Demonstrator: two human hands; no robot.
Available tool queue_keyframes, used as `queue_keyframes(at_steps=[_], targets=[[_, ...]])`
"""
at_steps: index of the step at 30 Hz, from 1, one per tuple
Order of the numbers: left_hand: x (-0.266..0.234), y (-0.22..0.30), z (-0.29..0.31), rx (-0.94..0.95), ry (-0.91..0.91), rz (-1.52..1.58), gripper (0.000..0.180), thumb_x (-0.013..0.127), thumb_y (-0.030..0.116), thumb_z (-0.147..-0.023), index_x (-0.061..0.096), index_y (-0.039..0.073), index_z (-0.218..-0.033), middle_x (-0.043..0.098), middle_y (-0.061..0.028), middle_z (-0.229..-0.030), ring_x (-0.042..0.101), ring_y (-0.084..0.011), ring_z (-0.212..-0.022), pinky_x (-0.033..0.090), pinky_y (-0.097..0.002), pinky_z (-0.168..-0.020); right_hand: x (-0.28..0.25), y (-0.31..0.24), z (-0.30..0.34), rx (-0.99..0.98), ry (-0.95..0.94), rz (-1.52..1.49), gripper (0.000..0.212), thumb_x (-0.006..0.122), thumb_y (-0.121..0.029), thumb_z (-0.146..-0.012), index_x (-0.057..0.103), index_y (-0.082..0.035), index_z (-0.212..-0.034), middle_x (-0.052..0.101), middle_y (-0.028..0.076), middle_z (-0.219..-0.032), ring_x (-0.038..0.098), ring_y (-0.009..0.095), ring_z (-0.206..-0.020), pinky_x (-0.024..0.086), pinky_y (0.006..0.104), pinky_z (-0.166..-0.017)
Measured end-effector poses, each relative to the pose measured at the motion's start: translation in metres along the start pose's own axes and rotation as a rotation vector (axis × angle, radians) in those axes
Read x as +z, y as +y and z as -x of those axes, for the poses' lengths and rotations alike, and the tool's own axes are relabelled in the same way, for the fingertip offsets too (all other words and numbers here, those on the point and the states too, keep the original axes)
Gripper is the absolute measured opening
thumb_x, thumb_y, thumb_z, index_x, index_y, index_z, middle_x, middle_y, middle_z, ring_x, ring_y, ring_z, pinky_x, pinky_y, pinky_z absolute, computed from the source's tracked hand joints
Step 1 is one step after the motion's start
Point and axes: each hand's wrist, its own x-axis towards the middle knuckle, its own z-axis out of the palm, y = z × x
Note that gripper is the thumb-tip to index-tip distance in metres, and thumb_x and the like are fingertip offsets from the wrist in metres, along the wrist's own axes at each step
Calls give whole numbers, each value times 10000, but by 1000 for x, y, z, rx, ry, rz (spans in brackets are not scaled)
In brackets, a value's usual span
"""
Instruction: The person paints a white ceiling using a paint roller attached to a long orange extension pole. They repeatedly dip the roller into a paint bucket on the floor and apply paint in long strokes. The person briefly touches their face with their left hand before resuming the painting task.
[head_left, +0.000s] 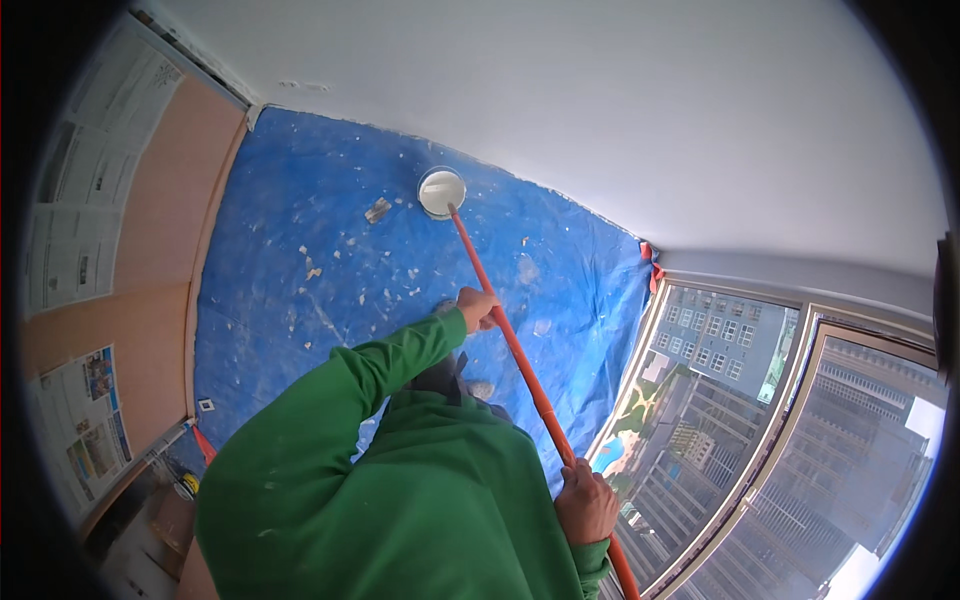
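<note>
A long orange pole (527, 372) slants from the lower right up to a round paint bucket (441, 216) on the floor. My left hand (478, 308) is wrapped round the middle of the pole. Lower down, near the window, my right hand (587, 503) grips the pole's near part. The pole's far end reaches into the bucket, which holds white paint (437, 188). Whatever is fitted to that end is mostly hidden in the paint. Both my arms wear green sleeves (400, 350).
A blue plastic sheet (290, 220) with paint specks and scraps covers the floor. A flat scrap (378, 210) lies left of the bucket. A white wall (600, 110) rises beyond. Windows (720, 350) stand on the right; a papered board (160, 230) lines the left.
</note>
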Motion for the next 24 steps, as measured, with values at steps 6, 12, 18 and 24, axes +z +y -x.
queue_keyframes(at_steps=[6,12,18,24], targets=[[-11,-3,-47,-60,7,-42,101,589,33,-825,542,-53,-847,601,-217,-720,529,-227,-444,339,-350,-347,32,-19,-24,-53,13,-13,155,568,-242,-896,574,-91,-935,609,142,-694,619,340,-565,452,468,-497],[-10,8,-5,-25,-35,-89,99,590,24,-809,525,-43,-841,584,-186,-699,489,-190,-426,300,-318,-340,-5,-15,0,4,19,-11,184,576,-227,-889,590,-77,-995,604,135,-685,614,327,-556,450,439,-488],[-20,1,-51,-71,16,-125,114,612,28,-799,530,-35,-844,591,-181,-709,507,-188,-442,310,-294,-348,34,-29,-8,24,13,-102,144,574,-209,-890,581,-77,-949,593,126,-673,615,323,-561,454,437,-496],[-3,7,4,-57,-12,-190,118,628,53,-791,543,-6,-848,586,-170,-696,505,-186,-437,283,-290,-329,18,-8,21,90,40,-118,164,598,-243,-877,587,-85,-923,591,119,-667,617,316,-556,457,438,-481]])
